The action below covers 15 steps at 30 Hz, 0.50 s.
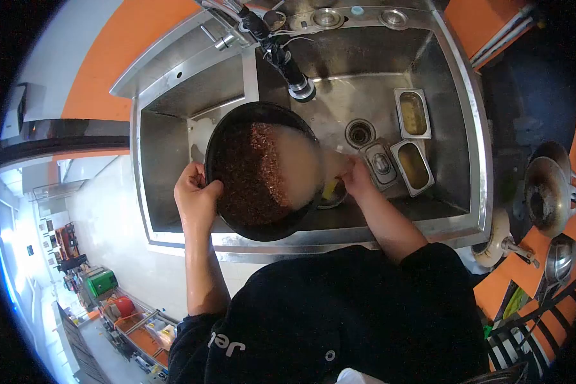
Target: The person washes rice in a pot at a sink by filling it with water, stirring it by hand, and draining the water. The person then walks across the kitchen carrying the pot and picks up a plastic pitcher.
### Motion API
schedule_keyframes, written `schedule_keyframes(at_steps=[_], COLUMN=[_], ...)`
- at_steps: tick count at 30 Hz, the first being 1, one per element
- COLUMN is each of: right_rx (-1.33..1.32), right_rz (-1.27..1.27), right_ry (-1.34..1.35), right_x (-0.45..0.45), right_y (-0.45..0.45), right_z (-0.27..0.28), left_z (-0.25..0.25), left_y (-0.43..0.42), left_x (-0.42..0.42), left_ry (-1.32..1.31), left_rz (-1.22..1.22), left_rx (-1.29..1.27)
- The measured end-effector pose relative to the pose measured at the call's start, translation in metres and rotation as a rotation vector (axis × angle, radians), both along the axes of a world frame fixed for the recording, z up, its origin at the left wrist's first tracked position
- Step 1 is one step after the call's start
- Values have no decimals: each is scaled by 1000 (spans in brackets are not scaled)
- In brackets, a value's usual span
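A round black pot (237, 221) is held over the sink's divider, with dark reddish-brown grains (246, 176) on its left side and cloudy water (301, 166) on its right. My left hand (197, 192) grips the pot's left rim between thumb and fingers. At the right rim is my right hand (355, 174), its fingers curled and partly blurred by pale water that runs over the edge. Whether those fingers touch the rim is unclear. Below that hand, a bowl with something yellow (330, 189) is partly hidden by the pot.
The steel sink (339, 89) has a drain (360, 133) and metal containers (413, 114) in its right basin. A black-wrapped faucet (288, 67) hangs above the pot. Woks (547, 198) stand at the far right.
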State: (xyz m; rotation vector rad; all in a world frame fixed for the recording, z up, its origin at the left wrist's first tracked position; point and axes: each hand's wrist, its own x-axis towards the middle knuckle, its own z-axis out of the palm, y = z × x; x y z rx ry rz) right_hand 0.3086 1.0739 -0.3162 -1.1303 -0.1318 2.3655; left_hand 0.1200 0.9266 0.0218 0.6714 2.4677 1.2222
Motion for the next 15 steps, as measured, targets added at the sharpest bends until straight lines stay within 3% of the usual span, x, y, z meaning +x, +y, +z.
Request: schedule_keyframes(at_steps=[5, 15], right_rx=[29, 33], right_rz=[-1, 21], right_ry=[-189, -118], right_x=[-1, -6], right_y=[-1, -2], right_z=[33, 32], left_z=[9, 9], left_y=[4, 5], left_x=[4, 5], left_ry=[21, 21], left_rz=[7, 28], left_rx=[-33, -22])
